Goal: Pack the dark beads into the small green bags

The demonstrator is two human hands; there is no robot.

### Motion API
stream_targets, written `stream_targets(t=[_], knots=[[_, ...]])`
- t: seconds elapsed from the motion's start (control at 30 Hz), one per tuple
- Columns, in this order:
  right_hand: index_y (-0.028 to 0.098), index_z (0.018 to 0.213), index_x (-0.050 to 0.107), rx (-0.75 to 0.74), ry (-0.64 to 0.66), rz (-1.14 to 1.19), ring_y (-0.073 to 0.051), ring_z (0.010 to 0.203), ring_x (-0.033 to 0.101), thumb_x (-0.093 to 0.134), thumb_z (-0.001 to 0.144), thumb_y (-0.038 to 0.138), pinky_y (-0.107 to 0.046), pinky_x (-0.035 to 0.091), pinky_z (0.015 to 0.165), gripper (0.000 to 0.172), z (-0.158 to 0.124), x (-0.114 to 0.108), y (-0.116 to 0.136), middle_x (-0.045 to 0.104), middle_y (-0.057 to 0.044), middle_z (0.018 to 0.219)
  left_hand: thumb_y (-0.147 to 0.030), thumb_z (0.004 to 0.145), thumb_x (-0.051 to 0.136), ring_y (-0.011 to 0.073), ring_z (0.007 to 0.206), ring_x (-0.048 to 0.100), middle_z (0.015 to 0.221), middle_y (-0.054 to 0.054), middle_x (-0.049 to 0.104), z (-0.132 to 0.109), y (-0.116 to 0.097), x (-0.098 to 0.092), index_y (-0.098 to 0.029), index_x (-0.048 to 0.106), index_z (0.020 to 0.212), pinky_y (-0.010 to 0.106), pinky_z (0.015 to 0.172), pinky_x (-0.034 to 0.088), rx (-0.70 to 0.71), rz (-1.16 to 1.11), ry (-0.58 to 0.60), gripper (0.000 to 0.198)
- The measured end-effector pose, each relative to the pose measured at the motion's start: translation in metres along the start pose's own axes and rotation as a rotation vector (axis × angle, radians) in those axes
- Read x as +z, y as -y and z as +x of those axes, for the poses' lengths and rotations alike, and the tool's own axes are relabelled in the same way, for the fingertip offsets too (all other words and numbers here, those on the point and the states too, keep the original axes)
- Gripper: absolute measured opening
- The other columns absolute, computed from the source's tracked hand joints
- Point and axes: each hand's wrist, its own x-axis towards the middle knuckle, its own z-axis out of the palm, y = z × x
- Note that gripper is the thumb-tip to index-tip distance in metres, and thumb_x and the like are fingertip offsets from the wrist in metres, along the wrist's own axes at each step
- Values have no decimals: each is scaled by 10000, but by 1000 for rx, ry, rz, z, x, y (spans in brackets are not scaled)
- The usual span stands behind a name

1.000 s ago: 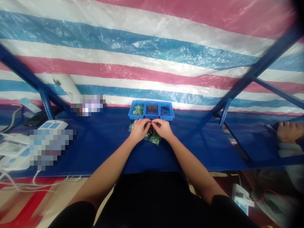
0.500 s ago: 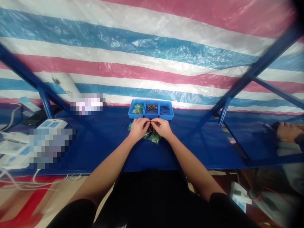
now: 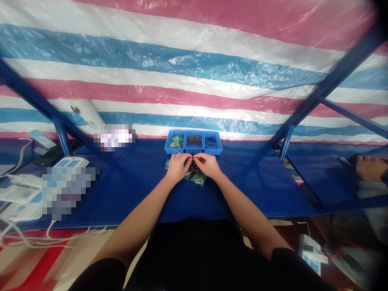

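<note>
My left hand (image 3: 178, 166) and my right hand (image 3: 209, 165) meet fingertip to fingertip over a small pile. Both are closed in a pinch; whatever lies between the fingertips is too small to name. Beneath them are green plastic packets (image 3: 198, 178) and dark, brassy small parts (image 3: 192, 166), partly covered by the hands. Just beyond stand three joined blue bins. Green packets fill the left bin (image 3: 176, 141), small metallic parts lie in the middle bin (image 3: 194, 140), and a few thin black pieces are in the right bin (image 3: 211, 143).
White power strips (image 3: 63, 169) with cables and a blurred-out object lie on the left of the blue table (image 3: 133, 194). Blue metal posts (image 3: 287, 141) slope up at both sides. A striped plastic sheet (image 3: 182, 89) hangs behind. Another person's hand (image 3: 371, 167) shows at far right.
The whole view has shifted slightly, so things appear a little lower and to the right. My hands keep the same pinch over the pile.
</note>
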Motion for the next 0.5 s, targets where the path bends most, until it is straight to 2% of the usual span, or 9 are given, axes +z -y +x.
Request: stream_targets(t=[0.5], knots=[[220,978,708,-2,-27,-11,-147,738,648,571,844,294,-276,524,710,206,0,0,2,720,-30,890,-342,966,402,211,909,588,983,46,682,0,-1,-2,-221,603,1008,381,857,374,-4,13,13,238]])
